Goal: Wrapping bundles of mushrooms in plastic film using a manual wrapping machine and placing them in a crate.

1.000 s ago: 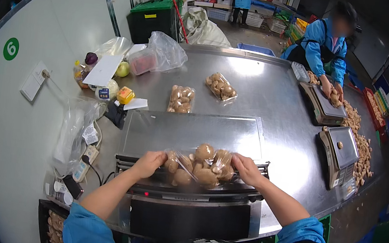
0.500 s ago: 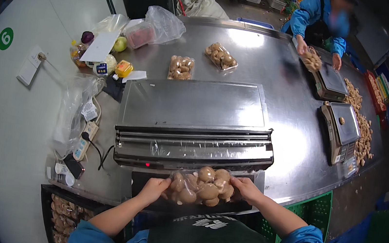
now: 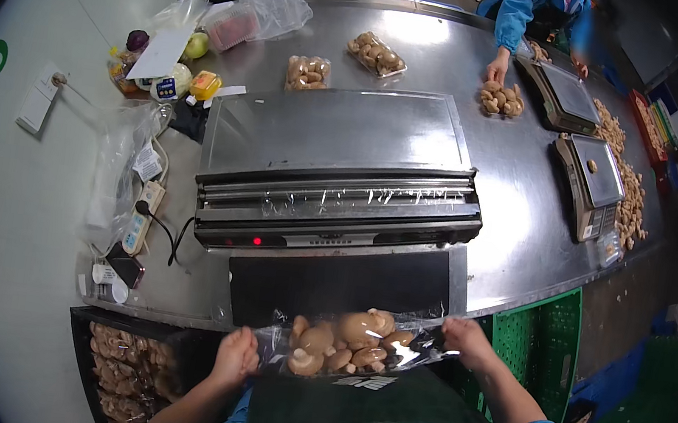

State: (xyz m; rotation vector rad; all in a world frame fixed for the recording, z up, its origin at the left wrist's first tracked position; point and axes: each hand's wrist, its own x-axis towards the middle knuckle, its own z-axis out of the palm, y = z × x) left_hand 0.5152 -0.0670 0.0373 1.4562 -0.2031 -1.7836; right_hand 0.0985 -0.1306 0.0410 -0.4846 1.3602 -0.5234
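A pack of brown mushrooms point(image 3: 347, 343) hangs in front of my apron, in clear plastic film point(image 3: 423, 351) that stretches out past both its ends. Pinched in my left hand point(image 3: 237, 354) is the film's left end. The fingers of my right hand point(image 3: 467, 343) are closed on its right end. Just beyond the pack lies the dark pad point(image 3: 338, 284) of the wrapping machine point(image 3: 340, 203), whose red light is lit. Scraps of film cling to the machine's front bar. Whether a tray lies under the mushrooms I cannot tell.
Two wrapped mushroom packs point(image 3: 377, 54) stand behind the machine. A co-worker's hand point(image 3: 498, 65) touches another mushroom pack point(image 3: 502, 101) near two scales point(image 3: 589, 189) and loose mushrooms point(image 3: 631, 203). A power strip point(image 3: 143, 216) lies left, a crate of packs point(image 3: 121, 371) below, green crates point(image 3: 539, 349) at right.
My hands have drawn apart and toward my body, pulling the film out at both ends of the mushroom pack. The co-worker has set a mushroom pack on the table.
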